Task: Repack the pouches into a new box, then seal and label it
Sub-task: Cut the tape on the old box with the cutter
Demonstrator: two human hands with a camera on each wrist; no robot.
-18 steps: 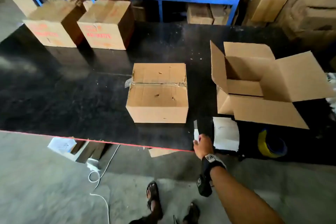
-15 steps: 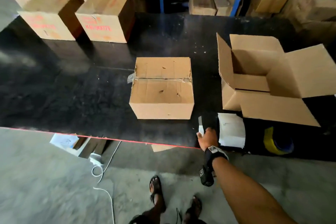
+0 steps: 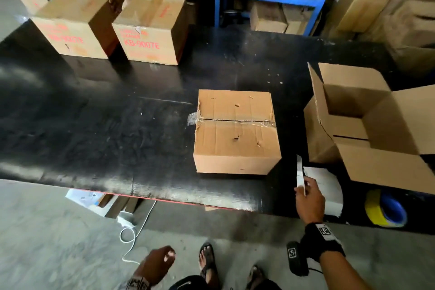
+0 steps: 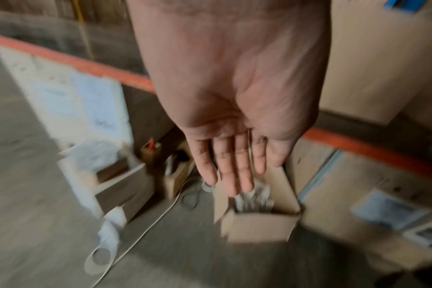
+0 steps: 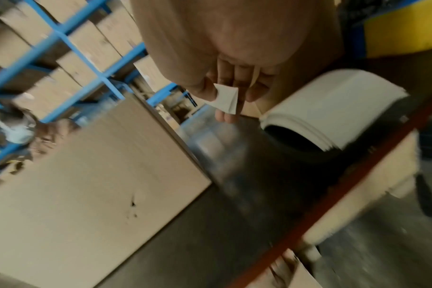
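Four cardboard boxes sit on the black table (image 3: 117, 106): two printed cartons (image 3: 150, 30) at upper left, a taped closed box (image 3: 236, 134) at centre, and an open empty box (image 3: 353, 110) at right, flaps spread. Lower right, a curled white label stack (image 3: 329, 190) lies beside a yellow tape roll (image 3: 386, 209). The right hand (image 3: 309, 198) pinches a white strip (image 3: 300, 172) between thumb and fingers. The left hand (image 3: 156, 263) hangs at the bottom edge, fingers straight and together, holding nothing.
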